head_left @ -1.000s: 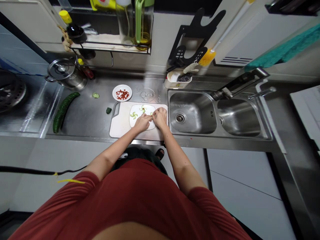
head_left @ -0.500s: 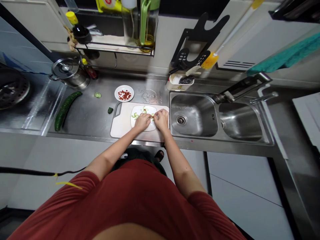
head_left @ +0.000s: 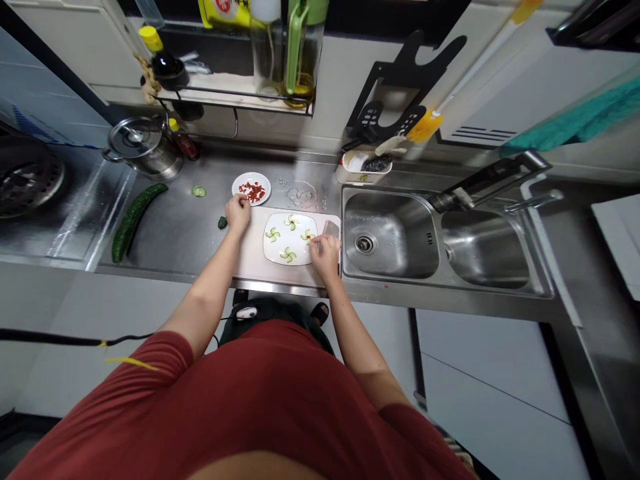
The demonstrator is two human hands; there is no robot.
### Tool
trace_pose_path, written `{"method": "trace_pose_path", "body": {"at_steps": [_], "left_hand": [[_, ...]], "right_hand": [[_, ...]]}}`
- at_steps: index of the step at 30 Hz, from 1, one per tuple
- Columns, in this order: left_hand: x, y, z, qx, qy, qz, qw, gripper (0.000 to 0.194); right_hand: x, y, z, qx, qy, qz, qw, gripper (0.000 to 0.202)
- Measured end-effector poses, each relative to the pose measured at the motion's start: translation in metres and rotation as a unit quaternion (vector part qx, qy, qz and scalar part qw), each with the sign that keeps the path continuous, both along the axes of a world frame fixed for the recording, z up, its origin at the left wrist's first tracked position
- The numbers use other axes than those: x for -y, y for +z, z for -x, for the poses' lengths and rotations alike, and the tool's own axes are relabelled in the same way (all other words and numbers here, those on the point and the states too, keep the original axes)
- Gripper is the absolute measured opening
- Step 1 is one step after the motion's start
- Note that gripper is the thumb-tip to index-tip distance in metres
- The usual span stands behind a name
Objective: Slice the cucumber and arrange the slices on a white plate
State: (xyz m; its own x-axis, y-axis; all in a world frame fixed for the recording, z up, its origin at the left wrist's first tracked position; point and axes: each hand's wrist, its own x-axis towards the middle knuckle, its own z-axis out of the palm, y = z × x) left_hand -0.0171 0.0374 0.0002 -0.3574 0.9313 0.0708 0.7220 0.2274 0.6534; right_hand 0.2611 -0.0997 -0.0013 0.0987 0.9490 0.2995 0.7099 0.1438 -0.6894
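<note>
My left hand (head_left: 238, 213) is at the near left rim of a small white plate (head_left: 267, 181) that holds red pieces (head_left: 253, 192). Its fingers are drawn together, and anything between them is too small to make out. On the cutting board (head_left: 249, 260) stands a white squarish plate (head_left: 274, 251) with several pinwheels of green slices; the top (head_left: 291, 222) and right ones have red bits at their centres. My right hand (head_left: 326, 255) touches the right pinwheel (head_left: 308, 237) with its fingers pinched; whatever they hold is hidden.
A cucumber (head_left: 134, 220), a cucumber slice (head_left: 199, 191) and a dark green end piece (head_left: 222, 223) lie on the steel counter to the left. A lidded pot (head_left: 145, 150) stands behind. To the right is a double sink (head_left: 395, 233); a bottle shelf (head_left: 230, 98) hangs above.
My left hand has left the squarish plate and moved left and up to the small plate, uncovering the pinwheels. My right hand stays by the right pinwheel, slightly lower. The view has shifted a little.
</note>
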Motion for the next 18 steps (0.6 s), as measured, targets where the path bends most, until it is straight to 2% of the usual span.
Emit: {"method": "trace_pose_path", "body": {"at_steps": [3, 6, 12, 18], "left_hand": [[-0.009, 0.005, 0.017, -0.035, 0.023, 0.021, 0.999, 0.032], [-0.02, 0.011, 0.024, -0.08, 0.022, 0.047, 0.995, 0.032], [-0.043, 0.021, 0.026, -0.157, -0.051, 0.098, 0.981, 0.028], [-0.058, 0.014, 0.032, -0.214, -0.106, 0.138, 0.961, 0.025]], "right_hand": [[0.009, 0.004, 0.0, -0.011, -0.001, -0.005, 1.0, 0.01], [0.013, 0.007, 0.0, -0.017, -0.003, -0.004, 1.0, 0.01], [0.017, 0.009, -0.001, -0.01, -0.008, -0.002, 1.0, 0.008], [0.021, 0.008, -0.005, -0.013, -0.019, -0.007, 1.0, 0.01]]}}
